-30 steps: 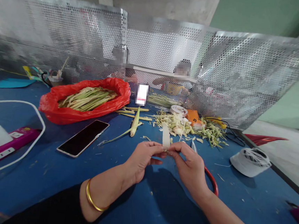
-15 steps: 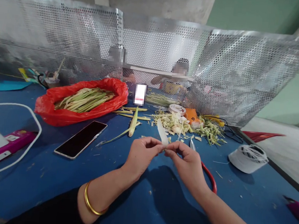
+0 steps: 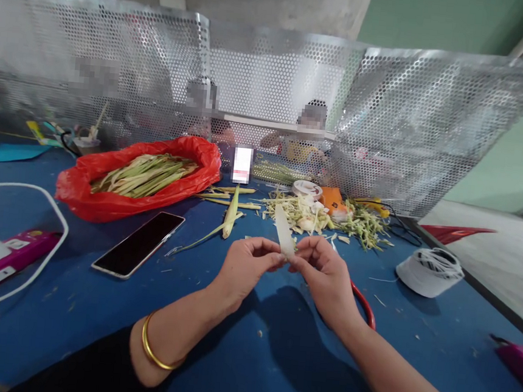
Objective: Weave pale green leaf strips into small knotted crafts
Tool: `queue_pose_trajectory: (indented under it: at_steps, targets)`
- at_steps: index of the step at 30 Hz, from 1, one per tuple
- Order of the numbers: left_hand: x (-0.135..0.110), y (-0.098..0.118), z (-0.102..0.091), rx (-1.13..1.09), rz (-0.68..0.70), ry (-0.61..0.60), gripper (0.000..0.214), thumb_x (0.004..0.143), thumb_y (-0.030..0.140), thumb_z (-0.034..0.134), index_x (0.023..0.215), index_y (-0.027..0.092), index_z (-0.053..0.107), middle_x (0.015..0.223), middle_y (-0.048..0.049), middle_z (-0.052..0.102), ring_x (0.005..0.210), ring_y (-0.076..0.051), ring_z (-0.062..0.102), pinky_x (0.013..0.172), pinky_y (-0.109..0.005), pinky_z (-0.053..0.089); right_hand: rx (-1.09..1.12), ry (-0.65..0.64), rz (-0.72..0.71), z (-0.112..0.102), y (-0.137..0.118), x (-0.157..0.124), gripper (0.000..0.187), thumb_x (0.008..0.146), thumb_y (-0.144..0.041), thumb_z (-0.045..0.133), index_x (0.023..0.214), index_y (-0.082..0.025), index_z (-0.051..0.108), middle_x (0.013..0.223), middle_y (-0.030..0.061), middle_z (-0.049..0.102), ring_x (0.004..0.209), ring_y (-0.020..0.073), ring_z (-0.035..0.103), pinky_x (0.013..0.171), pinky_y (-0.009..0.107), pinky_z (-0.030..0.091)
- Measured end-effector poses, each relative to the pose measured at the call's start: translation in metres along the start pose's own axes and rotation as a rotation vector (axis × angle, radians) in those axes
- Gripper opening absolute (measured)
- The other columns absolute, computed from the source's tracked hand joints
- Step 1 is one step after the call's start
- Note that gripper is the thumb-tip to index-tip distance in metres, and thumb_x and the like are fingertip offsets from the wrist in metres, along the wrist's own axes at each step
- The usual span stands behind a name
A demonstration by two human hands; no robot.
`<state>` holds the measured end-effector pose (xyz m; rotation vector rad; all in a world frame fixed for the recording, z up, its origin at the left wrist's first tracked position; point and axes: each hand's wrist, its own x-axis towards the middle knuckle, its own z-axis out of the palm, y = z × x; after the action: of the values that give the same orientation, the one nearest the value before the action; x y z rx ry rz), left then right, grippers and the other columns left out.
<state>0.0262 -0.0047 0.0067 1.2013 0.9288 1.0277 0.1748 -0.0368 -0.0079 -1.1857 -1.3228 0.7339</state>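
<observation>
A pale, translucent leaf-like strip (image 3: 284, 231) stands up between my two hands above the blue table. Its lower end is pinched by the thumb and fingers of my left hand (image 3: 245, 266), which wears a gold bangle on the wrist. From the other side my right hand (image 3: 325, 278) closes thumb and forefinger on the same lower end. Beneath the right hand lies a red-handled tool (image 3: 366, 306), mostly covered, with a metal tip showing beyond the fingers. Just past the strip is a heap of cut pale-green plant scraps (image 3: 303, 215).
A red plastic bag (image 3: 105, 208) of green-yellow stalks stands left, behind a phone (image 3: 138, 245). One plant shoot (image 3: 231, 216) lies mid-table. A white cord roll (image 3: 428, 274) sits right, a purple power strip (image 3: 8, 259) left. A perforated metal screen (image 3: 262, 86) separates people opposite.
The right hand has turned slightly, its fingers now closer round the strip's base. The strip shows a broader side. The whole view has shifted a little.
</observation>
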Motion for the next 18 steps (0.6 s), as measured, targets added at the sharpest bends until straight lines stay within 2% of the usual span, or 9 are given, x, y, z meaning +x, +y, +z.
queue_pose_trajectory:
  at_steps: [3, 6, 9, 13, 18]
  targets:
    - [0.0001, 0.0011, -0.0005, -0.095, -0.092, 0.003, 0.009, 0.064, 0.02, 0.073, 0.071, 0.014, 0.07, 0.067, -0.0029, 0.07, 0.066, -0.013, 0.063, 0.069, -0.026, 0.049, -0.036, -0.014, -0.106, -0.0004, -0.0004, -0.001, 0.012, 0.081, -0.023, 0.064, 0.09, -0.023, 0.056, 0.075, -0.0017, 0.061, 0.068, 0.0149, 0.059, 0.065, 0.028, 0.05]
    - [-0.0003, 0.0018, -0.0009, -0.151, -0.143, 0.002, 0.009, 0.063, 0.019, 0.073, 0.069, 0.014, 0.069, 0.066, -0.0025, 0.068, 0.063, -0.012, 0.062, 0.068, -0.025, 0.049, -0.198, -0.034, -0.261, -0.002, -0.0021, -0.0021, 0.005, 0.084, -0.019, 0.061, 0.087, -0.023, 0.06, 0.079, -0.0007, 0.062, 0.074, 0.0153, 0.059, 0.07, 0.027, 0.048]
    - [-0.0004, 0.0012, -0.0014, -0.183, -0.157, -0.011, 0.011, 0.061, 0.018, 0.075, 0.069, 0.013, 0.068, 0.065, -0.0023, 0.067, 0.063, -0.012, 0.062, 0.07, -0.026, 0.049, -0.323, -0.052, -0.354, -0.004, -0.0029, -0.0026, 0.012, 0.087, -0.016, 0.056, 0.08, -0.023, 0.063, 0.078, 0.0004, 0.063, 0.076, 0.0161, 0.059, 0.071, 0.027, 0.046]
    - [-0.0008, 0.001, -0.0015, -0.152, -0.158, -0.02, 0.012, 0.063, 0.02, 0.073, 0.071, 0.013, 0.069, 0.067, -0.0031, 0.068, 0.067, -0.013, 0.063, 0.07, -0.026, 0.049, -0.346, -0.029, -0.333, -0.0046, -0.001, -0.0029, 0.012, 0.087, -0.016, 0.057, 0.08, -0.023, 0.063, 0.077, -0.0001, 0.064, 0.075, 0.0162, 0.059, 0.069, 0.027, 0.046]
    - [-0.0029, 0.0029, 0.0005, -0.059, -0.06, 0.039, 0.009, 0.062, 0.02, 0.073, 0.068, 0.014, 0.069, 0.066, -0.0017, 0.068, 0.067, -0.012, 0.06, 0.066, -0.023, 0.047, -0.291, 0.0, -0.214, -0.0024, 0.0001, -0.0033, 0.009, 0.085, -0.023, 0.061, 0.076, -0.021, 0.063, 0.078, 0.0007, 0.066, 0.075, 0.0167, 0.059, 0.071, 0.028, 0.046]
